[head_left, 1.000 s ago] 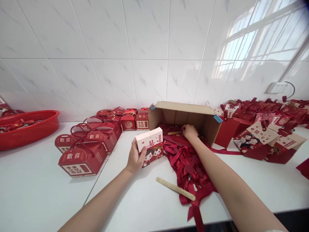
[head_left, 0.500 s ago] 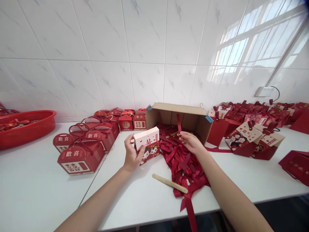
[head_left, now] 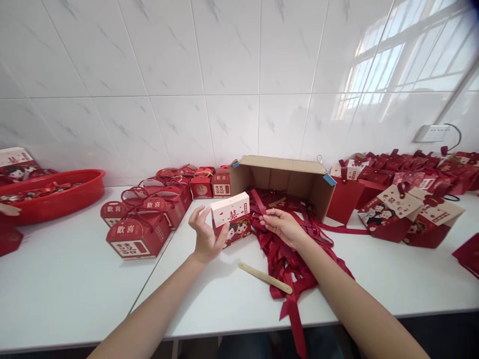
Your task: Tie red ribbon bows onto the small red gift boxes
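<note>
On my feed, frame centre: a white-and-red box [head_left: 232,218] stands upright on the white table [head_left: 209,314]. The left hand [head_left: 206,235] is at its left side, fingers spread apart, thumb overlapping the front face; I cannot tell whether it presses there. Right of centre, my right hand [head_left: 282,227] has thumb and fingertips together, pinched on a narrow red strap [head_left: 257,201]. Beneath it, tangled red ribbons [head_left: 275,253] spill from a tipped carton [head_left: 282,163]. Lower centre: a pale flat stick [head_left: 264,277], one end against the ribbons.
</note>
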A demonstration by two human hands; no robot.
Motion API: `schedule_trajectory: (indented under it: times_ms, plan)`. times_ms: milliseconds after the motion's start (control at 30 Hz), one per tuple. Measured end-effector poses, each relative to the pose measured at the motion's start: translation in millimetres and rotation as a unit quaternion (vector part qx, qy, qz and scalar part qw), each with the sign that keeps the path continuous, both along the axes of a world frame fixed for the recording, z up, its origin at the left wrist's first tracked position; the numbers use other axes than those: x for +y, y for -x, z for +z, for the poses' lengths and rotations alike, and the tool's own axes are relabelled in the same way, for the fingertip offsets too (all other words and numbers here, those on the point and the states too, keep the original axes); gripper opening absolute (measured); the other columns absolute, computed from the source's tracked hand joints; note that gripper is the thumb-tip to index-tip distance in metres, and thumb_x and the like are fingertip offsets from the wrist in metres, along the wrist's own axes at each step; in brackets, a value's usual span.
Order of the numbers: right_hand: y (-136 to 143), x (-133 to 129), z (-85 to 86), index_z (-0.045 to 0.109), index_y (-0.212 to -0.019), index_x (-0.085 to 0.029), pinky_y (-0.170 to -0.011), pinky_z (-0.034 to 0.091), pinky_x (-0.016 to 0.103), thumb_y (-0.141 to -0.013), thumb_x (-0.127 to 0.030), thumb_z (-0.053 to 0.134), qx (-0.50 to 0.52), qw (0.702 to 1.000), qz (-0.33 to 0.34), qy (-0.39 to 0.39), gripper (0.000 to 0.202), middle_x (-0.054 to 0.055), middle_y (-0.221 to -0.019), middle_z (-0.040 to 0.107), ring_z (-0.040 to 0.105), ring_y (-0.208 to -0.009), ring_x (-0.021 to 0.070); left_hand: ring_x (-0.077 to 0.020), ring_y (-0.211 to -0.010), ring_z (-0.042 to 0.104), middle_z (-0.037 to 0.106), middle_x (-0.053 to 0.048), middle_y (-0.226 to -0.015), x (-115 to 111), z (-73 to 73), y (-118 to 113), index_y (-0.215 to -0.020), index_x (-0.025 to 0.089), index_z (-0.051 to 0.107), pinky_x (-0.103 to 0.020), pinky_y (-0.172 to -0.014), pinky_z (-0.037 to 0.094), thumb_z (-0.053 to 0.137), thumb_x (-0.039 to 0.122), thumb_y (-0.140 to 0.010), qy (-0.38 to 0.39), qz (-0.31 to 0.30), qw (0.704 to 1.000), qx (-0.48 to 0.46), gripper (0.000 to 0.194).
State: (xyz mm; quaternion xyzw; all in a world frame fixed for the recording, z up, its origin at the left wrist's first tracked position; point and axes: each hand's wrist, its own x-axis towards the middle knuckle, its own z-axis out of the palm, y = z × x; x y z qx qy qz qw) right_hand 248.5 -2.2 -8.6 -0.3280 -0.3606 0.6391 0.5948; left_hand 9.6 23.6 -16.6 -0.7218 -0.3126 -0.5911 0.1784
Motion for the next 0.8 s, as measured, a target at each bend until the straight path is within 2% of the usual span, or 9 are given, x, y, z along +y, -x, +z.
schedule_trajectory:
  times_ms: [200, 267, 367, 500, 667, 800]
  plan:
    - [12, -10, 2.2, 0.066, -0.081, -0.018, -0.061, 0.053, 0.019, -0.058, -0.027, 0.085, -0.011, 0.999, 0.019, -0.046, 0.031, 0.003, -0.076, 0.073, 0.069, -0.063, 0.0115, -0.03, -0.117, 0.036, 0.036, -0.015, -0.121, -8, 4.3, -2, -0.126, 0.019, 0.035, -0.047, -0.097, 0.035, 0.062, 0.027, -0.078, -0.008, 0.004, 0.999, 0.038, 0.056]
    - [16, -13, 1.5, 0.069, -0.08, -0.018, -0.06, 0.052, 0.021, -0.06, -0.029, 0.083, -0.033, 0.994, 0.054, -0.094, 0.027, 0.002, -0.074, 0.073, 0.067, -0.06, 0.0113, -0.0293, -0.114, 0.037, 0.036, -0.014, -0.117, -12, 6.9, -3, -0.119, 0.019, 0.041, -0.046, -0.095, 0.037, 0.064, 0.024, -0.076, -0.028, 0.005, 0.999, 0.045, 0.049]
    - [19, -19, 0.0, 0.072, -0.078, -0.019, -0.06, 0.052, 0.023, -0.067, -0.03, 0.079, -0.098, 0.97, 0.132, -0.179, 0.017, 0.002, -0.072, 0.072, 0.065, -0.058, 0.0111, -0.0274, -0.108, 0.04, 0.036, -0.011, -0.108, -22, 11.1, -7, -0.103, 0.019, 0.051, -0.043, -0.091, 0.039, 0.064, 0.018, -0.075, -0.065, -0.005, 0.994, 0.083, 0.031]
    - [19, -26, 2.1, 0.076, -0.077, -0.019, -0.068, 0.054, 0.028, -0.068, -0.03, 0.079, -0.155, 0.939, 0.199, -0.234, 0.015, 0.003, -0.072, 0.071, 0.065, -0.066, 0.0138, -0.0246, -0.099, 0.045, 0.042, -0.008, -0.1, -38, 14.1, -13, -0.09, 0.021, 0.059, -0.039, -0.085, 0.041, 0.061, 0.017, -0.077, -0.079, -0.068, 0.983, 0.149, 0.014]
    - [17, -27, 3.9, 0.077, -0.079, -0.023, -0.079, 0.051, 0.025, -0.067, -0.025, 0.079, -0.177, 0.919, 0.221, -0.274, 0.012, 0.003, -0.088, 0.068, 0.063, -0.082, 0.0131, -0.0239, -0.099, 0.048, 0.049, -0.008, -0.103, -44, 11.6, -18, -0.097, 0.024, 0.063, -0.04, -0.087, 0.041, 0.059, 0.018, -0.079, -0.029, -0.144, 0.972, 0.184, 0.019]
    - [16, -23, 0.8, 0.077, -0.078, -0.022, -0.069, 0.052, 0.025, -0.066, -0.026, 0.08, -0.168, 0.924, 0.236, -0.25, 0.013, 0.002, -0.075, 0.067, 0.062, -0.069, 0.0121, -0.0235, -0.099, 0.051, 0.053, -0.008, -0.102, -44, 10.3, -18, -0.1, 0.026, 0.063, -0.041, -0.088, 0.041, 0.059, 0.022, -0.08, 0.001, -0.17, 0.97, 0.176, 0.02]
